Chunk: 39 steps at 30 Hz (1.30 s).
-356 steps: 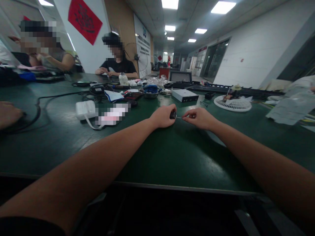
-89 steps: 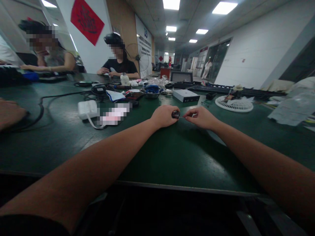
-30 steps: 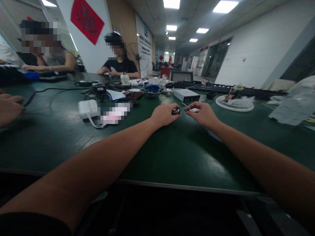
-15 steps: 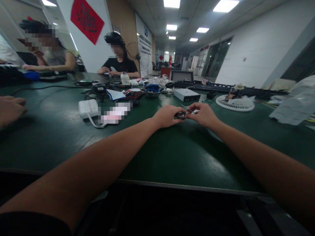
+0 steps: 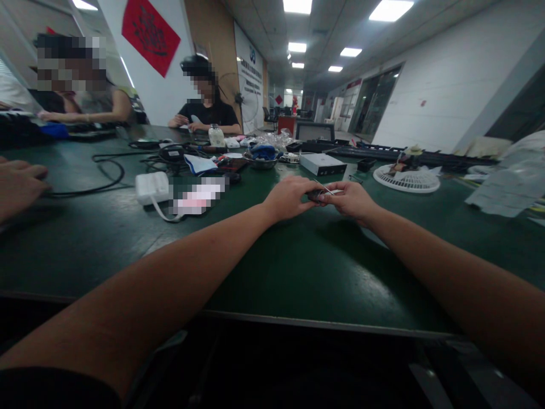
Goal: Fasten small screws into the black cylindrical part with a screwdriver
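1. Gripping a small dark cylinder (image 5: 314,196) nearer the wearer than the metal bowl (image 5: 262,165) and right of it: left hand (image 5: 290,199), fingers curled round.
2. Right hand (image 5: 355,201) pinches a thin metal rod (image 5: 325,187); fingertips meet the cylinder.
3. Bowl holds a blue bundle (image 5: 261,151), kind unclear.
4. Clear jar (image 5: 214,128), left of bowl: pale contents (image 5: 217,140), unidentified.
5. White grille (image 5: 409,188), well right of bowl, bears mixed clutter (image 5: 402,167).
6. Red diamond poster (image 5: 151,37), beyond bowl, upper left: black characters, illegible to me.
7. Wall sign (image 5: 251,79) behind bowl: dark lettering, too small to read.
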Available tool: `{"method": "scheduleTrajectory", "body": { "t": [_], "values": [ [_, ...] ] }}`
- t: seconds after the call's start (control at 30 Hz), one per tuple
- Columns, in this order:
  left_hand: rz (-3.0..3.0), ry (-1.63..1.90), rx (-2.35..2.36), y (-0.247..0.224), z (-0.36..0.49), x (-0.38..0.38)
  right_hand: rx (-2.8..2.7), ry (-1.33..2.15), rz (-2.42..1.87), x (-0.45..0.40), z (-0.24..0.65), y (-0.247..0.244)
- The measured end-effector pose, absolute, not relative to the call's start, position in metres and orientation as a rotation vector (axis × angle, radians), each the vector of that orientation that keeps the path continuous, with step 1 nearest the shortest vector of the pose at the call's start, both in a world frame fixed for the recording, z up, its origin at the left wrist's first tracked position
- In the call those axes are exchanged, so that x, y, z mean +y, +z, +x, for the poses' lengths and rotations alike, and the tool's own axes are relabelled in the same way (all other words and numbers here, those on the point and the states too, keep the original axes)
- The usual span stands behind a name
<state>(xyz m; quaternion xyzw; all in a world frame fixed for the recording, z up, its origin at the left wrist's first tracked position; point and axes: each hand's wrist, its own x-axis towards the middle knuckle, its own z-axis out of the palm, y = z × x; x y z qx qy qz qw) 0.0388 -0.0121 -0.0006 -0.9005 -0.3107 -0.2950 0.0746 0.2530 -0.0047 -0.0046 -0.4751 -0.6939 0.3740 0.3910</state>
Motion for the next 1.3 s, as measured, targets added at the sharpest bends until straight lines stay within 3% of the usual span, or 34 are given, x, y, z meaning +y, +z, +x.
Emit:
{"method": "scheduleTrajectory", "body": {
  "t": [0.27, 0.47, 0.6, 0.8, 1.1, 1.3],
  "values": [
    [-2.709, -0.831, -0.964, -0.003, 0.037, -0.008, -1.862, 0.906, -1.193, -0.002, 0.254, -0.007],
    [-2.790, -0.693, -0.918, -0.003, 0.037, -0.007, -2.043, 0.334, -1.273, -0.002, 0.259, -0.001],
    [-2.800, -0.614, -0.903, -0.003, 0.038, -0.007, -2.121, 0.149, -1.282, -0.008, 0.257, 0.005],
    [-2.734, -0.661, -0.968, -0.007, 0.040, -0.005, -2.164, 0.109, -1.293, -0.008, 0.255, 0.004],
    [-2.412, -0.846, -1.498, -0.013, 0.028, 0.005, -2.288, 0.133, -1.247, -0.002, 0.261, 0.002],
    [-2.488, -0.876, -1.413, -0.012, 0.029, 0.004, -2.330, 0.089, -1.265, -0.003, 0.260, 0.003]
  ]
}}
